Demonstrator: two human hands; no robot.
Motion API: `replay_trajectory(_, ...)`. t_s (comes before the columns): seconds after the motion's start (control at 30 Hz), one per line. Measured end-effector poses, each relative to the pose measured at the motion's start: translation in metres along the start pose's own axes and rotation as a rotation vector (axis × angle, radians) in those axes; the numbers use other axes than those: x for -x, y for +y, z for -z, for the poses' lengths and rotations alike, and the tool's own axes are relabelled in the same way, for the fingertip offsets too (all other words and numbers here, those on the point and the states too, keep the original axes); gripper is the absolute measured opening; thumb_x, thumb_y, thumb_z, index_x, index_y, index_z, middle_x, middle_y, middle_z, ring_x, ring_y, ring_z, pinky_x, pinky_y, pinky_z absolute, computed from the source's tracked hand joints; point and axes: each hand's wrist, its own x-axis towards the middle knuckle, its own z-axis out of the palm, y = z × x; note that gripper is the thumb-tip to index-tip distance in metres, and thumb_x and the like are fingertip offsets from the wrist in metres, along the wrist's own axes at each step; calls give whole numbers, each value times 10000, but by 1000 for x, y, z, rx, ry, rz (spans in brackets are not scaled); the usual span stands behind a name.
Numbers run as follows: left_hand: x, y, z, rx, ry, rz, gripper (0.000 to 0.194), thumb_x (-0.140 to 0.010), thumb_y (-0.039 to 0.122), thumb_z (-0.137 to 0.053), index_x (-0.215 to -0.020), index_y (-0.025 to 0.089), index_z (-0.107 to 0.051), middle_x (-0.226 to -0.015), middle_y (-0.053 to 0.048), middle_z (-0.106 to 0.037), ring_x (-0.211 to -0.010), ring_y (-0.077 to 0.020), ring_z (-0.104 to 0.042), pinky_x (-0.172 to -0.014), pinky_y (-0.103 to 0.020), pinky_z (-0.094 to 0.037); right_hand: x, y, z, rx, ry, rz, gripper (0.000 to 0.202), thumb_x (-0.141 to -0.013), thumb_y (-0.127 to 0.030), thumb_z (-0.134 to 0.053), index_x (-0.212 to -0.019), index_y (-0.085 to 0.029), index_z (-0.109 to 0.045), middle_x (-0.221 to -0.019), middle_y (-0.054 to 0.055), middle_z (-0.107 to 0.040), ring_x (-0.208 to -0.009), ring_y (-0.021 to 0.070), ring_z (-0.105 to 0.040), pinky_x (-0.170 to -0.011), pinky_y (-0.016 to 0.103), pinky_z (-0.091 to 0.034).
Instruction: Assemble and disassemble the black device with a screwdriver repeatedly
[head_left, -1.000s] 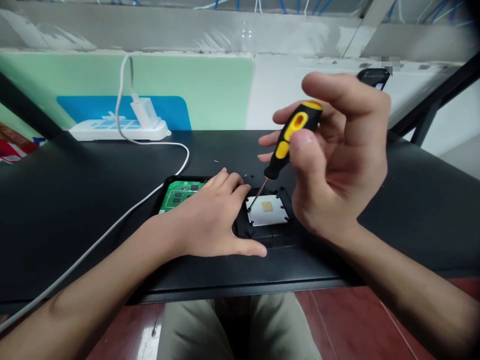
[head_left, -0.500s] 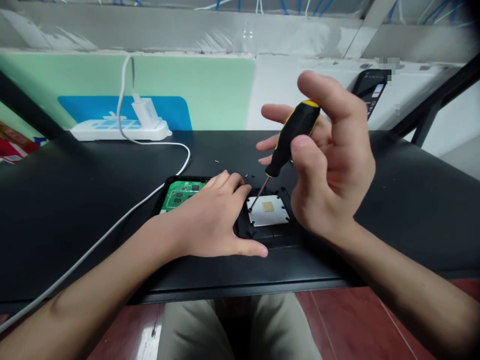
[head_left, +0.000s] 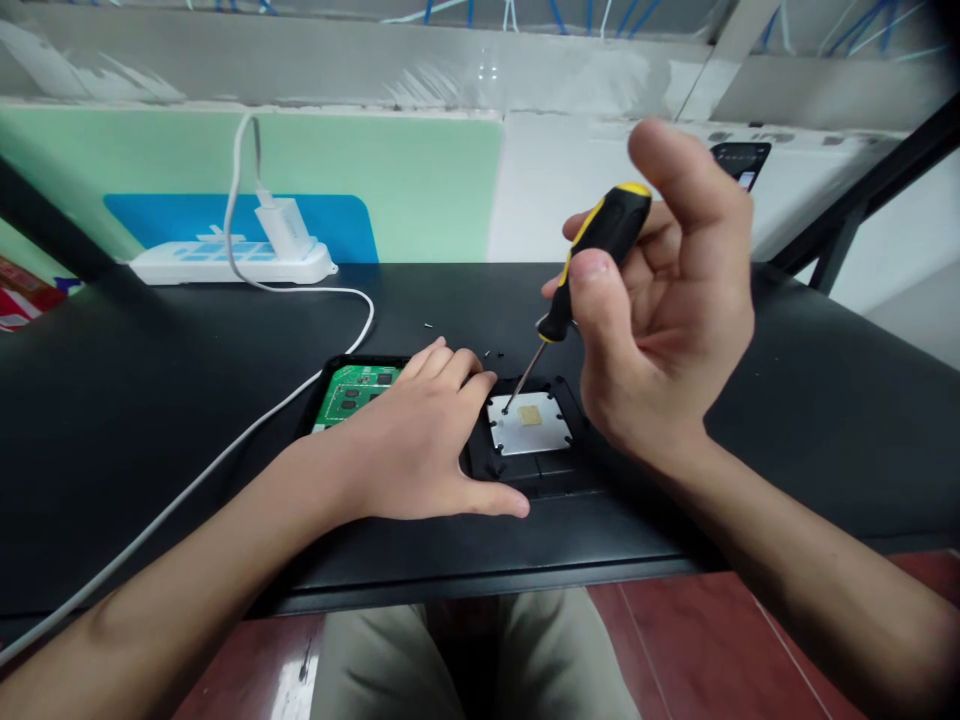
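Observation:
My right hand (head_left: 660, 300) grips a black and yellow screwdriver (head_left: 600, 240) by its handle, thumb on the near side and index finger raised above the butt end. The thin shaft slants down left, its tip at a small dark spot on the silver metal plate (head_left: 517, 436). This plate, with a tan square pad (head_left: 530, 415) on it, sits in a black plastic casing (head_left: 540, 480). My left hand (head_left: 420, 440) lies spread across the casing, palm down, thumb stretched out along the near side. Partly under it, a green circuit board (head_left: 349, 390) lies in another black shell.
Several small screws (head_left: 493, 354) lie on the black table (head_left: 825, 420) behind the casing. A white power strip (head_left: 225, 268) with a charger (head_left: 285, 228) stands at the wall; its white cable (head_left: 225, 455) runs across the left side. A phone (head_left: 742, 160) leans at the back right.
The screwdriver tip has shifted from the plate's left edge slightly inward, to the right. My right fingers have curled closer round the handle. The left hand stays on the casing.

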Motion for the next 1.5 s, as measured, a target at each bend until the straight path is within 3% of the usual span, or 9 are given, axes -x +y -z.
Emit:
replay_trajectory(0.13,0,0,0,24,0,7,970,-744,830,-639,-1366,93,-538,-1318,-192,-543,-1344,-440,-455,-1237,-619,-157,-9,13,7,-60,47,69,411,-943,-392,-616,-1350,-374,-561,-1390,-2,-556,-1082,184,-633,-705,274,-606)
replay_trajectory(0.27,1,0,1,36,-15,8,977,-741,830,-641,-1368,87,-542,-1298,-184,-548,-1322,-427,-466,-1237,-616,-161,-13,36,13,-40,101,-76,414,-936,-451,-623,-1335,-388,-528,-1356,36,-602,-1101,210,-651,-752,314,-627)
replay_trajectory(0.43,2,-1,1,61,5,2,961,-741,827,-643,-1387,123,-546,-1285,-167,-570,-1301,-423,-485,-1220,-638,-193,-8,79,15,-8,222,-115,427,-916,-411,-674,-1313,-346,-534,-1016,19,-661,-686,116,-680,-545,233,-576)
replay_trajectory(0.6,2,-1,0,55,-1,10,1006,-735,835,-641,-1428,118,-515,-1339,-188,-557,-1351,-444,-458,-1219,-651,-187,0,104,15,-9,142,-72,473,-911,-416,-671,-1346,-354,-495,-1023,1,-630,-694,111,-677,-515,221,-567)
replay_trajectory(0.87,3,-3,3,38,1,22,1115,-683,892,-639,-1446,92,-485,-1357,-184,-549,-1356,-434,-447,-1236,-615,-154,3,101,12,-9,134,-87,471,-882,-401,-706,-1315,-336,-533,-1012,-7,-589,-605,69,-611,-507,224,-580)
replay_trajectory(0.97,1,-3,7,52,63,59,997,-755,868,-598,-1414,124,-509,-1335,-165,-566,-1325,-402,-469,-1222,-608,-183,1,103,13,8,153,-80,441,-878,-412,-711,-1281,-327,-554,-999,-5,-592,-585,65,-593,-488,217,-571)
replay_trajectory(1.13,-2,-5,10,41,140,114,760,-848,773,-570,-1292,157,-599,-1208,-134,-586,-1157,-371,-507,-1076,-585,-374,1,110,15,-23,121,-62,438,-870,-443,-714,-1263,-331,-558,-1001,-2,-584,-569,55,-557,-468,204,-543)
replay_trajectory(1.33,-4,-7,2,-19,124,108,796,-858,774,-546,-1347,148,-595,-1250,-149,-559,-1171,-384,-473,-1083,-602,-354,1,86,13,-21,90,-316,468,-838,-492,-720,-1222,-279,-559,-1003,8,-580,-611,81,-581,-520,254,-594)
replay_trajectory(1.5,-3,-8,-4,-29,95,124,830,-887,773,-510,-1450,163,-537,-1351,-142,-545,-1306,-415,-416,-1175,-629,-249,-6,57,14,42,20,-524,402,-860,-379,-669,-1220,-258,-538,-1118,74,-610,-722,149,-646,-640,349,-642)
